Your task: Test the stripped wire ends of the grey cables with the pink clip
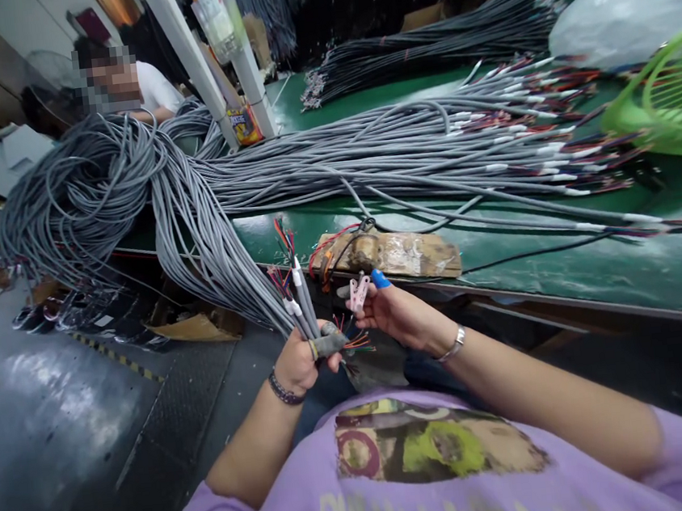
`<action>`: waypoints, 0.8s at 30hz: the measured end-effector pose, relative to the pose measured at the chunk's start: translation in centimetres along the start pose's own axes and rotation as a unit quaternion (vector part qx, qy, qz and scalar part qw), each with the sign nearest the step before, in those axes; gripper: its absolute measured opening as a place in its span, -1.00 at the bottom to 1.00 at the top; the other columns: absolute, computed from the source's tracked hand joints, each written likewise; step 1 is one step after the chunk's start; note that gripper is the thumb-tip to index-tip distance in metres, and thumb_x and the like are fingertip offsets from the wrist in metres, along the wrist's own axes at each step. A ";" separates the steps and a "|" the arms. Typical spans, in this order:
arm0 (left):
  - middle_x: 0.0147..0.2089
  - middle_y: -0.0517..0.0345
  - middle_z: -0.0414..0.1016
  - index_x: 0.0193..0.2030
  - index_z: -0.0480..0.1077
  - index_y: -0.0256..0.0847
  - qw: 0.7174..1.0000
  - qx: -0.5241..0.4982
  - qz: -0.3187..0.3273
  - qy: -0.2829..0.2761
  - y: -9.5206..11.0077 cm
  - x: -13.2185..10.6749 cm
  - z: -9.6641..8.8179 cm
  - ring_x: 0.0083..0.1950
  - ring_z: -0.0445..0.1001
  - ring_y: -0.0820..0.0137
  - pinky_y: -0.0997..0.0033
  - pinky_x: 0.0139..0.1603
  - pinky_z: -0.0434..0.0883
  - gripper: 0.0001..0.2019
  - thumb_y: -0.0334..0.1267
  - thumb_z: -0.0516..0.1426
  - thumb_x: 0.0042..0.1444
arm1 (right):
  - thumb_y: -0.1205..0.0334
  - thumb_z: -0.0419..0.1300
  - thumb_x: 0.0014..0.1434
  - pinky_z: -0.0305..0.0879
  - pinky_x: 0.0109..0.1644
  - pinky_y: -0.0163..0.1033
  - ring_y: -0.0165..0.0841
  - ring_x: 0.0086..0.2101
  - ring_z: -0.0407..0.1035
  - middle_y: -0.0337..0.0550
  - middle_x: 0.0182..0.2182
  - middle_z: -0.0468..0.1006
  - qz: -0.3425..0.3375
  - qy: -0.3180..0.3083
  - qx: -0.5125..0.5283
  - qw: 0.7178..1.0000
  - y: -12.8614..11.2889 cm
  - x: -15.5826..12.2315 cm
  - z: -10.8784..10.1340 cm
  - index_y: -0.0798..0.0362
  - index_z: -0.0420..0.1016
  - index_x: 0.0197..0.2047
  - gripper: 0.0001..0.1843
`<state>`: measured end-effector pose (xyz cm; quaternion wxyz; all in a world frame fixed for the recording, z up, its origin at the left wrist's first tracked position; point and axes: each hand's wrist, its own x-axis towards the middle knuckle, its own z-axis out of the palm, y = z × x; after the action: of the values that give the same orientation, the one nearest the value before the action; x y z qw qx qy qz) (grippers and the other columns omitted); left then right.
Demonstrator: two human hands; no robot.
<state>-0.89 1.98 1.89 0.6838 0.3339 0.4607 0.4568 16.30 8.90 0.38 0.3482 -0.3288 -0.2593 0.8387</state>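
My left hand [303,359] is closed around several grey cables [308,304] whose ends have white wraps and fanned-out coloured wires. A worn grey covering [329,341] sits on one of its digits. Other thin coloured wires [359,340] stick out beside that covering, towards my right hand. In the fingers of my right hand [405,318] is a small pink clip [360,294], which looks like a clothes peg. A blue finger cot [380,279] covers one fingertip of this hand. The held cables run up and left into a large bundle [205,237] hanging over the bench edge.
On the green bench [563,281] lie long grey cables [336,158] and a darker bundle [434,46]. A taped cardboard piece [405,253] lies near the front edge. A green basket [666,99] and plastic bag [625,6] stand right. White posts [189,52] rise behind; a co-worker [153,88] sits beyond.
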 end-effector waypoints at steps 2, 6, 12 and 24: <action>-0.79 0.28 0.27 -0.56 0.36 -0.27 1.000 -0.003 -0.010 -0.013 0.2 0.6 0.3 -0.75 0.21 0.53 0.52 -0.68 0.16 -0.60 -0.05 0.40 -0.35 | -0.14 0.24 0.12 0.37 -0.40 -0.35 -0.44 -0.47 0.38 -0.17 -0.46 0.55 -0.006 0.003 0.004 1.000 -0.2 0.3 0.5 0.09 0.57 -0.34 -0.59; -0.79 0.28 0.26 -0.56 0.36 -0.29 0.999 -0.002 -0.031 -0.035 0.4 1.4 0.6 -0.75 0.19 0.54 0.53 -0.69 0.14 -0.60 -0.06 0.40 -0.35 | -0.08 0.30 0.08 0.37 -0.41 -0.34 -0.44 -0.48 0.38 -0.17 -0.44 0.58 -0.021 0.013 0.027 0.999 0.1 0.5 0.8 0.09 0.55 -0.38 -0.64; -0.78 0.27 0.26 -0.56 0.35 -0.28 0.997 0.010 -0.048 -0.061 0.5 2.1 0.6 -0.75 0.18 0.55 0.53 -0.70 0.12 -0.62 -0.08 0.39 -0.34 | -0.03 0.38 -0.01 0.35 -0.40 -0.36 -0.44 -0.48 0.38 -0.20 -0.53 0.53 -0.045 0.030 0.069 0.996 0.2 0.4 1.2 0.10 0.57 -0.40 -0.67; -0.78 0.31 0.23 -0.59 0.32 -0.26 0.996 0.031 -0.078 -0.041 0.5 2.9 1.2 -0.76 0.16 0.56 0.52 -0.73 0.11 -0.63 -0.10 0.38 -0.40 | -0.14 0.33 0.01 0.24 -0.49 -0.37 -0.49 -0.57 0.25 -0.22 -0.52 0.48 -0.058 0.030 0.047 0.997 0.3 0.4 1.7 0.11 0.51 -0.42 -0.58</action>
<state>0.51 4.82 1.77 0.7249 0.3367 0.4707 0.3735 14.74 8.71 1.14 0.4191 -0.3214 -0.2279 0.8180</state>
